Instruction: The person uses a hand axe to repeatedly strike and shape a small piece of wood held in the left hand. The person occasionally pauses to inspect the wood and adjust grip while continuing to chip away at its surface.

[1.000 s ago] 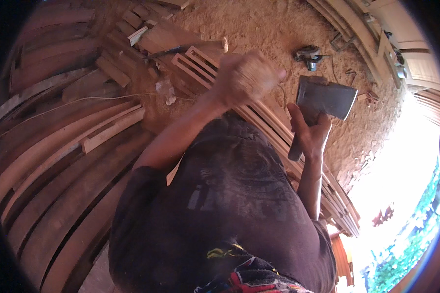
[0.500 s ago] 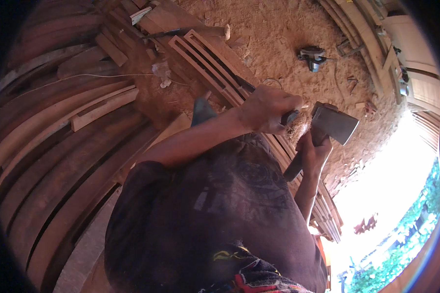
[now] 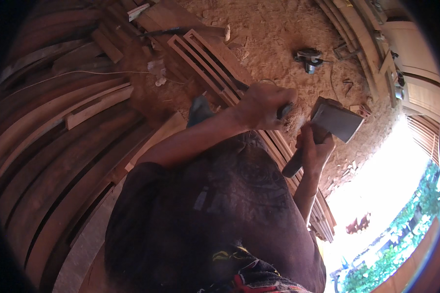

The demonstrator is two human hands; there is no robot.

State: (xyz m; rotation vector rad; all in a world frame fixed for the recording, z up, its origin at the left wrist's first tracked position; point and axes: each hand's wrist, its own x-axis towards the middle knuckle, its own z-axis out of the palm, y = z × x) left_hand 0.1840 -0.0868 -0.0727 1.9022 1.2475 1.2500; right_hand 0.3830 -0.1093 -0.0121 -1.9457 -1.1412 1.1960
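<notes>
My left hand (image 3: 261, 103) is closed round a tool whose dark, rounded handle end (image 3: 284, 111) sticks out toward the right. The fist hides most of this tool, so its kind is unclear. In my right hand (image 3: 318, 149) is a short-handled, hatchet-like tool (image 3: 342, 121) with a broad, flat, dark grey head. Its handle slants down and left past my fingers. The head stands a short way right of my left fist, apart from it. Beneath both hands, long narrow wooden strips (image 3: 211, 69) run diagonally from upper left to lower right.
Stacked dark planks (image 3: 58, 161) fill the left side. On the sawdust-covered ground lies a power tool (image 3: 309, 59) with a cord. More boards (image 3: 349, 29) lean at the upper right. A thin pale cord (image 3: 93, 72) crosses the planks. Bright daylight floods the lower right.
The hatchet-like tool's head has shifted slightly right and turned a little in my right hand. My left fist has moved slightly left, with its grip kept. The whole view has shifted a little.
</notes>
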